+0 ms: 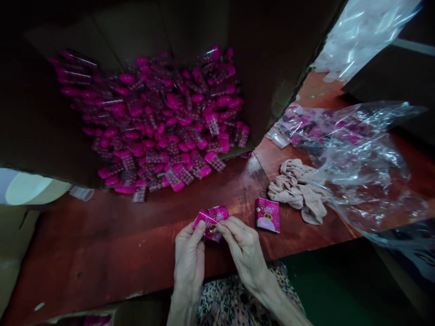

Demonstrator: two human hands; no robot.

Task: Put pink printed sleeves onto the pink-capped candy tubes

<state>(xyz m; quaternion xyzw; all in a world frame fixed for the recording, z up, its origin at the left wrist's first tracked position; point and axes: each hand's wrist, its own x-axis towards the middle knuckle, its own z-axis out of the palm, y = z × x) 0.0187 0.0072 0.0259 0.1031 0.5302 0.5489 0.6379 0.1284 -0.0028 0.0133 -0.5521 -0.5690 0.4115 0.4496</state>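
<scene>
Both my hands are closed on a pink printed label (205, 221) above the front of the table. My left hand (189, 256) pinches its left end between thumb and fingers, and my right hand (245, 246) grips its right side. A second pink printed piece (220, 212) shows just behind it; I cannot tell whether it is joined to the label. Right of my right hand lies a small stack of pink printed cards (268, 215). Beyond my hands, a large heap of clear tubes with pink caps (152, 131) spills from a tipped cardboard box; small round pieces show inside the tubes.
The cardboard box (268, 68) stands around the heap. A crumpled beige cloth (297, 188) lies on the right, beside a clear plastic bag (367, 167) with pink pieces. An empty clear tube (81, 193) and a pale round container (34, 188) are at the left.
</scene>
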